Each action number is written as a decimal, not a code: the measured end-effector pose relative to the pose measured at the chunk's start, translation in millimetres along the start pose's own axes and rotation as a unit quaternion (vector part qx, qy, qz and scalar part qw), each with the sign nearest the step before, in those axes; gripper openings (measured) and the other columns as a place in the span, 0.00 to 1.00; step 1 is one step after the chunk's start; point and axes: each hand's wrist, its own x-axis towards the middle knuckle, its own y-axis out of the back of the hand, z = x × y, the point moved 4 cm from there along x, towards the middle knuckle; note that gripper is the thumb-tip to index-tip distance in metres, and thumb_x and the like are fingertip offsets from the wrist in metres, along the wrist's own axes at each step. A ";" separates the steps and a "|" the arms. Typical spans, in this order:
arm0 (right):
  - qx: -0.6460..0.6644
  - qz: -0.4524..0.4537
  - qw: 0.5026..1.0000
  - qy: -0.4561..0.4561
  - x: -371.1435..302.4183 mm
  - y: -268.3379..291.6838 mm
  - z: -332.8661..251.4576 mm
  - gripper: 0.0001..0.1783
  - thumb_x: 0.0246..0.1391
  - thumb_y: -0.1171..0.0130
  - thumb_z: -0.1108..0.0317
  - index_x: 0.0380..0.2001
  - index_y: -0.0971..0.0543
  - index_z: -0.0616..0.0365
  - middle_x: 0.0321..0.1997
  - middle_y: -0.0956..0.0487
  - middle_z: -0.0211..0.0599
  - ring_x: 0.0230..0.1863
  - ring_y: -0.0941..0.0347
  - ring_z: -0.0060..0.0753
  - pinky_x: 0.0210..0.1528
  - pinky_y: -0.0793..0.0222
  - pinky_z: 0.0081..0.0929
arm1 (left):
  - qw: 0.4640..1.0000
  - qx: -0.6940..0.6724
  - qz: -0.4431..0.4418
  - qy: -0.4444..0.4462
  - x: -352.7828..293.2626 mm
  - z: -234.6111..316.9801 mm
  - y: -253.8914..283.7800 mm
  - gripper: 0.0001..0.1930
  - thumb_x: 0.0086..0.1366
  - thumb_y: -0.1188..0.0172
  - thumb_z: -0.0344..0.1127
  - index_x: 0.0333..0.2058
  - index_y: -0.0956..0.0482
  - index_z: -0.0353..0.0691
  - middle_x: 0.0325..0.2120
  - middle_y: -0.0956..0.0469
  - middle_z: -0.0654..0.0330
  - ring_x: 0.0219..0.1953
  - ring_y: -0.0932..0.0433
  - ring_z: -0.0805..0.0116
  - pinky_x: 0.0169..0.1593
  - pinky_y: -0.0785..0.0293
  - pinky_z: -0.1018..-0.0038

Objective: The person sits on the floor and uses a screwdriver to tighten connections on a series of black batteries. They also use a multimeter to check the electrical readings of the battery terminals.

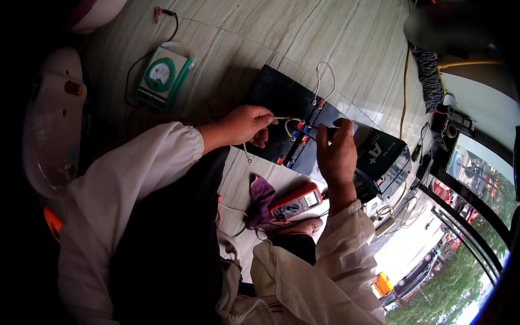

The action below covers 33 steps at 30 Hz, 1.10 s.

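Several black batteries (276,89) stand side by side on the floor before me, with red and blue terminals along their tops. My left hand (246,127) pinches a short white wire (280,117) whose end reaches a terminal in the middle. Over the batteries' right part, my right hand (338,154) is closed round what looks like a screwdriver (310,128), its thin shaft pointing at that same terminal; the handle is mostly hidden by the fingers. Another white wire (325,64) loops up from the far terminals. A loose wire end (249,160) hangs below my left hand.
A red multimeter (297,201) and a purple cloth (261,194) lie near my foot. A green-and-white analog tester (162,76) with a clip lead lies at far left. Right of the batteries stands a black battery case (382,154); cables (398,214) lie near the doorway.
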 end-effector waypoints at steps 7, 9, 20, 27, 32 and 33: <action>-0.008 0.047 0.989 0.138 -2.9 -1.5 0.9 0.17 0.56 0.37 0.67 0.44 0.31 0.60 0.38 0.21 0.51 0.37 0.22 0.56 0.37 0.27 0.46 | 1.000 -0.001 0.000 0.004 0.0 1.2 -0.9 0.15 0.78 0.54 0.41 0.51 0.24 0.38 0.26 0.23 0.61 0.27 0.18 0.69 0.35 0.18 0.72; 0.051 0.012 0.998 0.017 -6.0 -3.9 4.3 0.17 0.53 0.38 0.69 0.44 0.30 0.59 0.39 0.23 0.50 0.40 0.24 0.56 0.42 0.30 0.46 | 1.000 0.002 -0.003 0.000 0.0 1.7 -1.4 0.15 0.78 0.54 0.41 0.51 0.24 0.38 0.26 0.23 0.61 0.28 0.18 0.69 0.35 0.19 0.72; 0.011 -0.023 0.998 -0.050 -4.8 -2.6 4.0 0.13 0.57 0.41 0.66 0.43 0.29 0.57 0.30 0.19 0.51 0.32 0.22 0.60 0.37 0.27 0.50 | 1.000 0.004 -0.002 0.000 -1.6 0.5 -0.3 0.16 0.78 0.55 0.42 0.51 0.25 0.38 0.25 0.23 0.61 0.27 0.18 0.69 0.35 0.18 0.72; -0.014 0.078 0.988 0.131 -5.8 -2.9 1.6 0.14 0.56 0.38 0.64 0.42 0.28 0.56 0.29 0.18 0.45 0.31 0.21 0.55 0.37 0.27 0.47 | 1.000 0.006 0.000 0.000 -2.1 3.9 -1.5 0.16 0.78 0.55 0.42 0.50 0.25 0.37 0.25 0.23 0.61 0.27 0.18 0.69 0.35 0.18 0.72; -0.016 0.015 0.999 0.037 -8.1 -7.6 7.9 0.14 0.54 0.39 0.67 0.43 0.28 0.55 0.27 0.20 0.44 0.30 0.22 0.53 0.39 0.29 0.47 | 1.000 -0.001 -0.002 -0.001 -2.0 3.0 -1.3 0.16 0.78 0.55 0.42 0.50 0.25 0.37 0.26 0.23 0.61 0.28 0.18 0.69 0.35 0.18 0.72; -0.018 0.018 0.998 0.060 -6.5 -7.7 7.2 0.15 0.54 0.38 0.66 0.43 0.28 0.55 0.27 0.20 0.43 0.30 0.22 0.53 0.38 0.29 0.47 | 1.000 -0.004 -0.003 0.000 -1.8 2.7 -1.4 0.16 0.78 0.55 0.42 0.51 0.25 0.37 0.26 0.23 0.61 0.28 0.18 0.69 0.35 0.18 0.72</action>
